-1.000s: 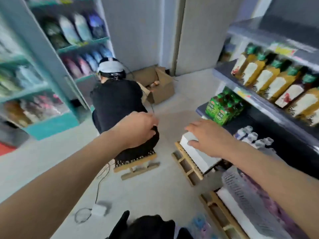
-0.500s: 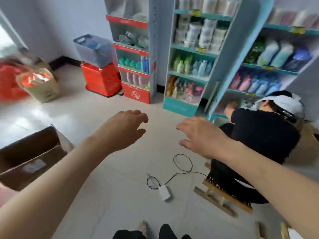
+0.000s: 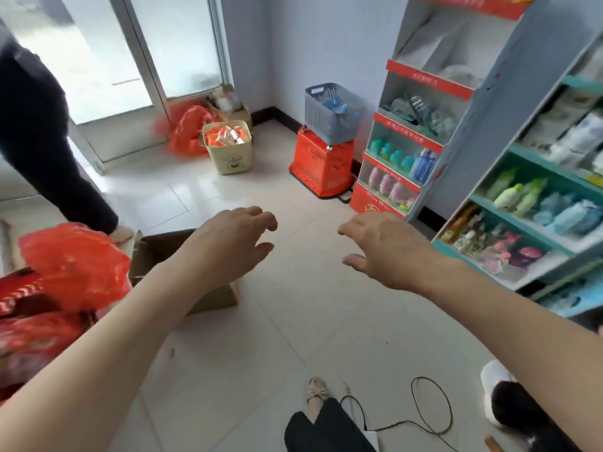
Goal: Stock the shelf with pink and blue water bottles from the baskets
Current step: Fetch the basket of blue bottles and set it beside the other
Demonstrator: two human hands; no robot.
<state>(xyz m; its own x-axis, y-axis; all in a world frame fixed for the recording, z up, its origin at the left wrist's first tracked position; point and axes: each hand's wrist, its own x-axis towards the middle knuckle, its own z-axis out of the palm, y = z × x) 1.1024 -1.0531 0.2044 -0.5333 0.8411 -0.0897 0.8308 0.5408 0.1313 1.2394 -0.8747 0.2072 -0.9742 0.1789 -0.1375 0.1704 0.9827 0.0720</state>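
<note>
A grey basket (image 3: 329, 114) holding blue bottles sits stacked on a red basket (image 3: 321, 164) against the far wall. To their right stands a red-trimmed shelf (image 3: 421, 138) with blue bottles (image 3: 424, 163) on one level and pink bottles (image 3: 388, 184) on the level below. My left hand (image 3: 231, 243) and my right hand (image 3: 385, 246) hover over the floor in the middle of the view, fingers loosely spread, both empty and well short of the baskets.
A teal shelf (image 3: 535, 203) of bottles fills the right side. A cardboard box (image 3: 163, 252) and red bags (image 3: 75, 265) lie on the left. A person's dark leg (image 3: 42, 151) stands at far left. A cream bin (image 3: 228, 146) sits by the door. A cable (image 3: 430, 406) loops on the floor.
The view has swung left, away from the crouching person and towards the stacked baskets and the red-trimmed shelf. Both hands stay empty and raised in front of me.
</note>
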